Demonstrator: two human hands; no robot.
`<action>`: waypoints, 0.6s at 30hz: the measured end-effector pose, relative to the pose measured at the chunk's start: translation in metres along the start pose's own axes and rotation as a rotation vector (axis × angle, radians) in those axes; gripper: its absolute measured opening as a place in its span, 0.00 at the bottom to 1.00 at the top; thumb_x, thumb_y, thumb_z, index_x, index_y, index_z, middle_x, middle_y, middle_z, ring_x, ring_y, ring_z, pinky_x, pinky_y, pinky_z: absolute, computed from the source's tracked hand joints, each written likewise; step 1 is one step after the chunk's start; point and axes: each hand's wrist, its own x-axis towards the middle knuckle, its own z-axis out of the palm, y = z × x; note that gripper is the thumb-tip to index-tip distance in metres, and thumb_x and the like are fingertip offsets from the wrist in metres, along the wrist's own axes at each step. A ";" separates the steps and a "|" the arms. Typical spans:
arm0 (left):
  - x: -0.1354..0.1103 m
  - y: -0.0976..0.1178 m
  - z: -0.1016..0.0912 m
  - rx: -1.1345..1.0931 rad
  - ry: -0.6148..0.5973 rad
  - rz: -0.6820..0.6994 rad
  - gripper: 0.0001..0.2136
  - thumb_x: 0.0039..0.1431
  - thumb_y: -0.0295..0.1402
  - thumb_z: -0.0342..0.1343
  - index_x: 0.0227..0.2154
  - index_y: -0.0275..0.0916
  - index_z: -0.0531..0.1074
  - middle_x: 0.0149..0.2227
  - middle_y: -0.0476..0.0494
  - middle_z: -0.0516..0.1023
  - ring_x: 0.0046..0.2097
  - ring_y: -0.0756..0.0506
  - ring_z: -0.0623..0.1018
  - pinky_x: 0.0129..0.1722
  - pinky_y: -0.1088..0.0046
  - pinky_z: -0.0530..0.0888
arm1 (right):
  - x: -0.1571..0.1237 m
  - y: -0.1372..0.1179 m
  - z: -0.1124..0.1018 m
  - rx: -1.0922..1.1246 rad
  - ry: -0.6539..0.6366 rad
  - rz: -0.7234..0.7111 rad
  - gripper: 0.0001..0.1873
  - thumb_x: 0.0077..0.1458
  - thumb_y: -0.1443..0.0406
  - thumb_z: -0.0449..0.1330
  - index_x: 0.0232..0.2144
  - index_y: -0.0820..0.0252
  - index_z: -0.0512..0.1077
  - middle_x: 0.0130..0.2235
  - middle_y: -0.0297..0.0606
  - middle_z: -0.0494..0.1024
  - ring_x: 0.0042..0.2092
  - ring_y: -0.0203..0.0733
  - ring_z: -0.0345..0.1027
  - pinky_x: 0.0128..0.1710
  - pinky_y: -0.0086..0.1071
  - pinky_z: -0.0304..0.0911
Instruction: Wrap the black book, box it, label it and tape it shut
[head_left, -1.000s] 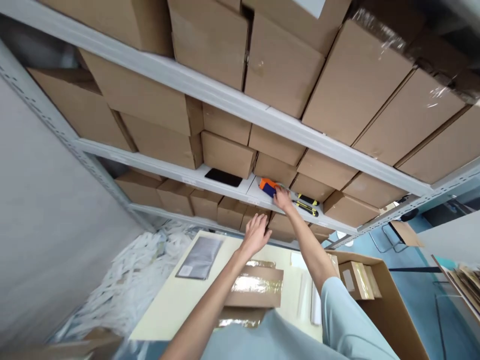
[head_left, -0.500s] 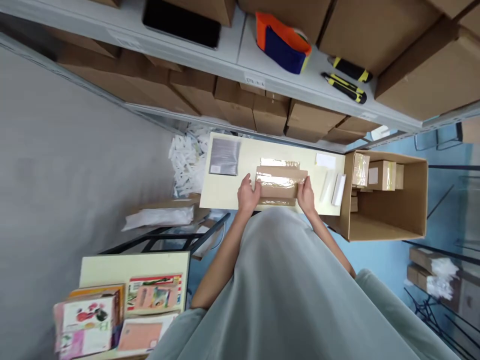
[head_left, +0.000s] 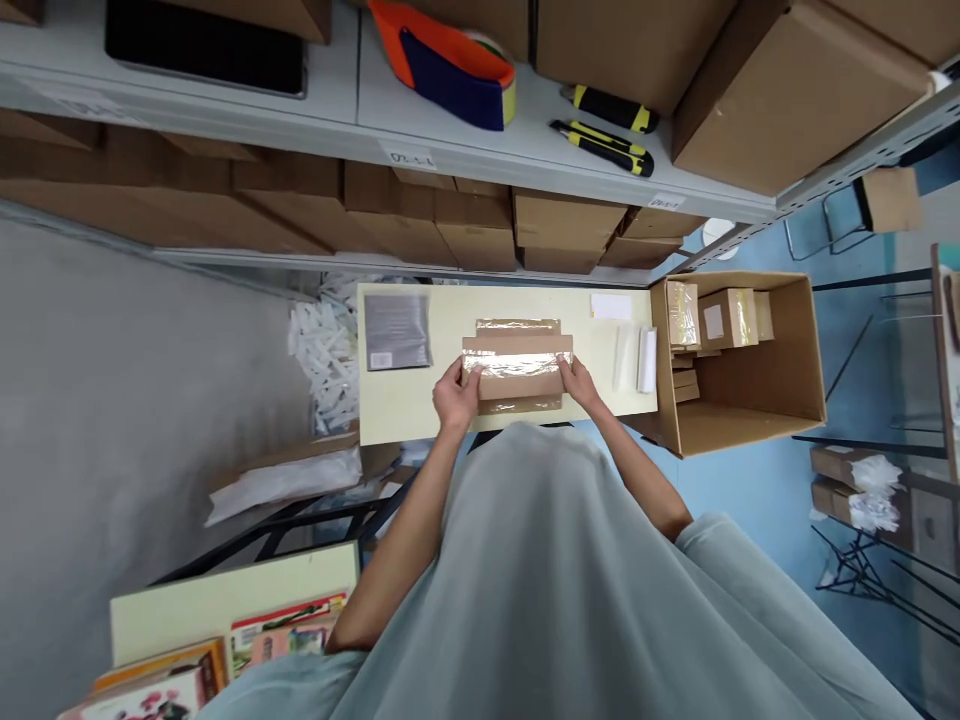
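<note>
A flat cardboard box (head_left: 517, 385) with shiny clear tape along it is held level between my two hands. My left hand (head_left: 456, 396) grips its left end, thumb on top. The right end is pinched by my right hand (head_left: 579, 383), thumb on the upper face. Beneath it, another taped cardboard piece (head_left: 519, 327) shows at the back and front edges; whether the two touch I cannot tell. Both are over a cream table (head_left: 405, 405). To the right are a white roll (head_left: 646, 360), a pale strip (head_left: 624, 358) and white paper (head_left: 610, 306).
Grey plastic sleeves (head_left: 397, 332) lie at the table's left. An open carton (head_left: 757, 400) with several small boxes stands at its right end. Above the back edge runs a shelf (head_left: 480, 150) with cartons and utility knives (head_left: 607, 148). Books (head_left: 277, 635) lie on a lower-left table.
The camera view has shifted, so most things sit further left in the picture. Both hands keep hold of the cardboard box, which has barely moved over the table.
</note>
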 end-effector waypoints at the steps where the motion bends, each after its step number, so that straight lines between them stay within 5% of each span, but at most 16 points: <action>1: 0.000 0.002 -0.003 -0.060 0.013 0.014 0.29 0.69 0.48 0.59 0.65 0.32 0.76 0.63 0.28 0.83 0.65 0.32 0.83 0.69 0.52 0.76 | -0.003 0.001 -0.006 0.077 0.025 -0.030 0.37 0.80 0.51 0.37 0.76 0.62 0.63 0.70 0.52 0.77 0.70 0.50 0.71 0.68 0.40 0.68; 6: -0.009 0.014 -0.017 -0.177 0.050 0.169 0.29 0.68 0.46 0.62 0.67 0.37 0.72 0.73 0.28 0.73 0.71 0.36 0.77 0.70 0.57 0.76 | -0.025 0.005 -0.038 0.235 0.223 -0.130 0.35 0.74 0.50 0.53 0.74 0.58 0.68 0.71 0.53 0.71 0.72 0.49 0.66 0.66 0.39 0.72; 9: -0.012 0.005 -0.023 -0.143 0.030 0.131 0.23 0.68 0.40 0.60 0.63 0.39 0.74 0.69 0.30 0.77 0.68 0.38 0.80 0.69 0.56 0.78 | -0.032 0.016 -0.042 0.254 0.232 -0.166 0.35 0.72 0.52 0.56 0.76 0.53 0.66 0.72 0.50 0.70 0.70 0.48 0.68 0.67 0.41 0.73; 18: -0.004 -0.062 -0.008 -0.118 -0.193 -0.193 0.19 0.60 0.30 0.57 0.53 0.38 0.80 0.58 0.33 0.85 0.61 0.34 0.84 0.69 0.46 0.76 | -0.007 0.067 0.025 0.402 0.004 0.025 0.43 0.59 0.44 0.71 0.70 0.57 0.73 0.65 0.51 0.81 0.65 0.58 0.76 0.71 0.55 0.68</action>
